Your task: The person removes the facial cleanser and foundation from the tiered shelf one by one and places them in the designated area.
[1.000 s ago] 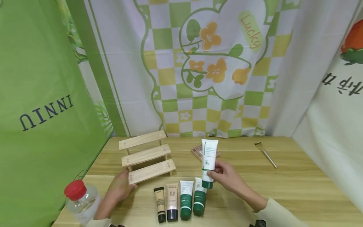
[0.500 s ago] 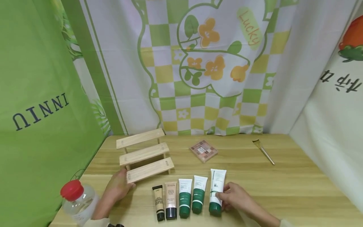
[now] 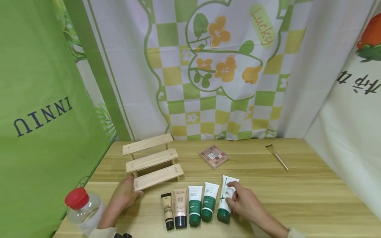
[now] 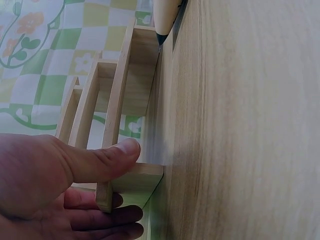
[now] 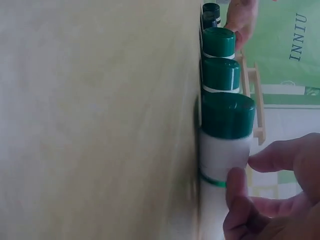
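My left hand (image 3: 125, 194) holds the near left end of a three-tier wooden display rack (image 3: 157, 177). In the left wrist view, the thumb (image 4: 117, 157) lies on one side of the lowest shelf board and the fingers on the other. My right hand (image 3: 246, 202) has its curled fingers and thumb at the right edge of a white squeeze tube with a green cap (image 3: 224, 215). That tube lies at the right end of a row: two green-and-white tubes (image 3: 194, 207) (image 3: 209, 202), a BB cream tube (image 3: 180, 206) and a slim beige tube with black cap (image 3: 168, 211).
Behind the row lies an eyeshadow palette (image 3: 214, 156). A makeup brush (image 3: 277, 157) rests at the back right of the wooden table (image 3: 297, 195). At the front left stands a clear bottle with a red cap (image 3: 76, 199). Printed curtains (image 3: 35, 76) enclose the sides and back.
My right hand has lowered the white tube from above the table to the right end of the row, then tilted it and moved it slightly left. My left hand has stayed on the rack.
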Available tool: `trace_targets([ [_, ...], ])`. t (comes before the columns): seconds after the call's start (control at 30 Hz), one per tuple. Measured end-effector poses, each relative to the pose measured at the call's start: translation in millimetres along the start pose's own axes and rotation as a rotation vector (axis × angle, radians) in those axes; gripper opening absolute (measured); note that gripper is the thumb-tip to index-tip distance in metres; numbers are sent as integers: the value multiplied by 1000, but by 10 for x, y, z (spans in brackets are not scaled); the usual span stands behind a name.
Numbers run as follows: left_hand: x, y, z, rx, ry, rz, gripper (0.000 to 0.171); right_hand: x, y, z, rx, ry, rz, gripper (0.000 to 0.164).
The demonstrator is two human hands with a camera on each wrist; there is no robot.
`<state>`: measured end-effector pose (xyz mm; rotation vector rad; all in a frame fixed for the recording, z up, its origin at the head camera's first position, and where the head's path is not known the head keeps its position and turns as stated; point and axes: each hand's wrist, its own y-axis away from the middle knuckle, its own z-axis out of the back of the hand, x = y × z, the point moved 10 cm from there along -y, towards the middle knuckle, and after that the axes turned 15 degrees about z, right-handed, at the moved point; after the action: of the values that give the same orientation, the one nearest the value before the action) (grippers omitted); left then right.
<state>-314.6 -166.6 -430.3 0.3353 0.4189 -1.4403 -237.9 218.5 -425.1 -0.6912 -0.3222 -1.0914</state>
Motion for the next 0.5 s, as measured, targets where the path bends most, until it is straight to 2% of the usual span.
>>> trace_targets([
  [0.13,-11,-5,-3,-3,-4,-5,49,-5,5,-49,19,3,19,35],
  [0.5,5,-10,-11,-10,-11,-10,48,-61,11,-78,39,8,-27,32],
])
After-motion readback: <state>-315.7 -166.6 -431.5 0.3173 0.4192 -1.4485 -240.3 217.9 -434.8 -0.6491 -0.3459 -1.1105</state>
